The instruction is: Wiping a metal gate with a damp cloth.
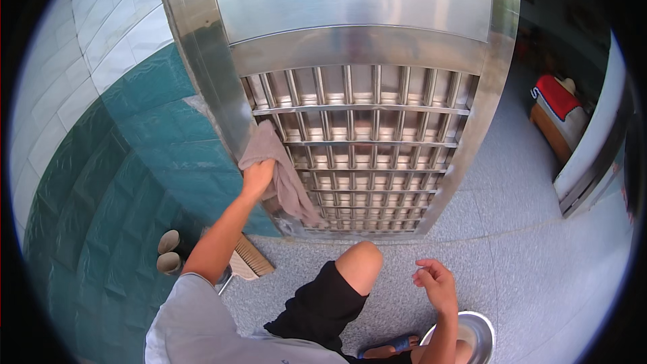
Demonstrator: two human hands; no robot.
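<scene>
My left hand (259,179) grips a greyish-pink cloth (284,174) against the left frame of a stainless steel door (354,50). The cloth's loose end hangs down over the left side of the door's barred lower part (376,126). This lower part is a grille of upright tubes between horizontal rails, with metal panelling behind. Away from the door, my right hand (435,283) hovers above the speckled floor, fingers loosely bent and holding nothing. Below it, partly covered by my right forearm, stands a metal basin (482,333).
A broom (252,258) and a pair of boots (169,253) stand by the green tiled wall (136,182) at left. Right of the door, an opening shows more floor (485,177) and furniture with a red cloth (556,96). My knee (361,265) is close before the door.
</scene>
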